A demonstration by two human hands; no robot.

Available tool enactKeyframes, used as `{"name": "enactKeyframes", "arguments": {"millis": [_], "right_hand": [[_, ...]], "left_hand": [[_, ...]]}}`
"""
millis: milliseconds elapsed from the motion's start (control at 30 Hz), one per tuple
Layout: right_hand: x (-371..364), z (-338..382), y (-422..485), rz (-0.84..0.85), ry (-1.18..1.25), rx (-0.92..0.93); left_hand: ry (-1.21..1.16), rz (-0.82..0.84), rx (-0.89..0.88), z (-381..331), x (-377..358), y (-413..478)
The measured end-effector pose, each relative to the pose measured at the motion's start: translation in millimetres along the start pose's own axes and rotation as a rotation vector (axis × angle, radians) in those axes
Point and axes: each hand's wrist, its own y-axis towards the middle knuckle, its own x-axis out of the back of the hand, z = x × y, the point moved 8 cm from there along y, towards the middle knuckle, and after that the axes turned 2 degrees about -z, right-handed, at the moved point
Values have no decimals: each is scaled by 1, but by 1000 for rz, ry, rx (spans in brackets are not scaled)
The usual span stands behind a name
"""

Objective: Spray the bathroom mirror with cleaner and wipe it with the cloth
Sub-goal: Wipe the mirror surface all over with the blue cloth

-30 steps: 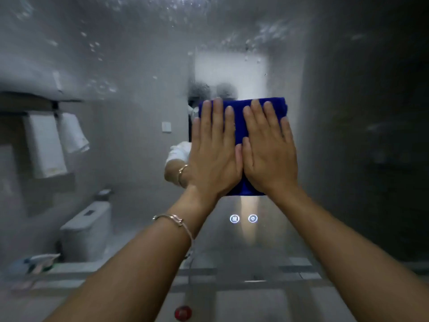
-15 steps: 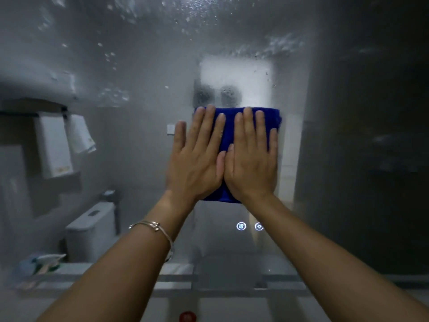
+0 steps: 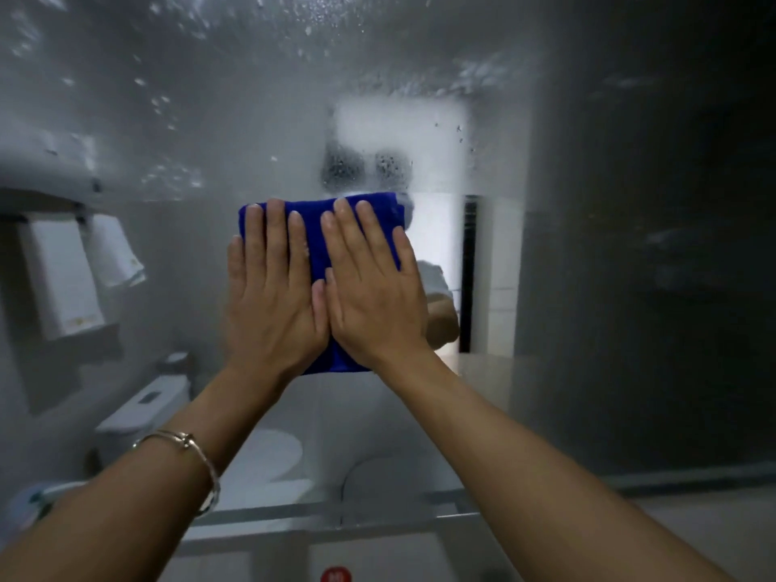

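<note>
The bathroom mirror (image 3: 588, 203) fills the view, wet and fogged, with droplets of cleaner across its upper part. A folded blue cloth (image 3: 319, 228) lies flat against the glass at the centre. My left hand (image 3: 273, 304) and my right hand (image 3: 373, 296) press side by side on the cloth with straight fingers, thumbs touching. A bracelet circles my left wrist. The lower part of the cloth is hidden under my palms. A spray bottle (image 3: 29, 504) shows faintly at the lower left edge, blurred.
The mirror reflects white towels (image 3: 67, 279) on a rack at left, a toilet (image 3: 142, 409) below them and a bright doorway (image 3: 436, 161) behind. A pale counter edge (image 3: 378, 522) runs along the bottom, with a red round item (image 3: 336, 575) at the lower edge.
Both hands and the cloth have slid left and downward across the glass, leaving a clearer strip to the right of the cloth. The view has shifted with them.
</note>
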Motion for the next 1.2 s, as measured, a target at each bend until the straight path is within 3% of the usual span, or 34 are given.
{"name": "enactKeyframes", "arguments": {"millis": [367,633,900,1067,1200], "right_hand": [[67,-176,-36,-17,-110,7],[113,-306,-70,39,-146,-73],[104,-282,-69,-18,-172,-222],[88,-226,-56,-27,-158,-173],[65,-171,-41,20,-84,-112]], "left_hand": [[-73,-47,-23,-186,-37,35],[-92,42,-43,-319,-70,59],[1,39,-190,-292,-62,56],[68,-53,-186,-237,-44,45],[130,-15,-128,-178,-33,29]]}}
